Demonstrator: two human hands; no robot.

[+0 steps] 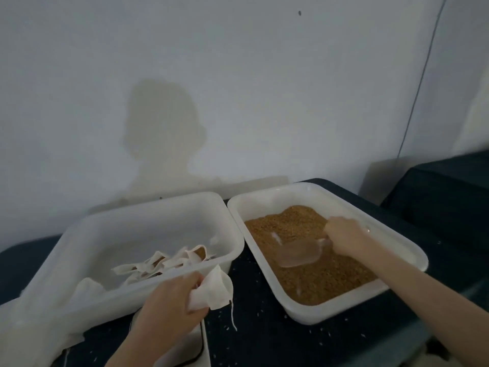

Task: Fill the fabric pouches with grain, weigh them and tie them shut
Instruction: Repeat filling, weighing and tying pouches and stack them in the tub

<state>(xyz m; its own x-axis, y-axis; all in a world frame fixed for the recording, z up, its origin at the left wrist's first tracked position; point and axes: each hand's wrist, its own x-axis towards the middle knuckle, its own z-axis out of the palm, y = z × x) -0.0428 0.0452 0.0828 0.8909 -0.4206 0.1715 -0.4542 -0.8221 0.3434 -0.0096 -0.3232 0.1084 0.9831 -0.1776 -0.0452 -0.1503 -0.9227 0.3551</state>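
My left hand (pixel 172 300) grips an empty white fabric pouch (pixel 215 290) at the near rim of the left bin, its drawstring hanging down. My right hand (pixel 344 238) holds the handle of a clear plastic scoop (pixel 299 254) that lies on the brown grain (pixel 312 271) in the right white bin (pixel 404 250). The left white bin (pixel 87 260) holds several pouches (pixel 158 264), some showing grain inside.
Both bins stand on a dark cloth-covered table (pixel 254 337) sprinkled with loose grains. A white scale (pixel 185 350) with a dark cord sits partly under my left wrist at the bottom edge. A plain wall rises right behind the bins. A dark seat stands at the far right.
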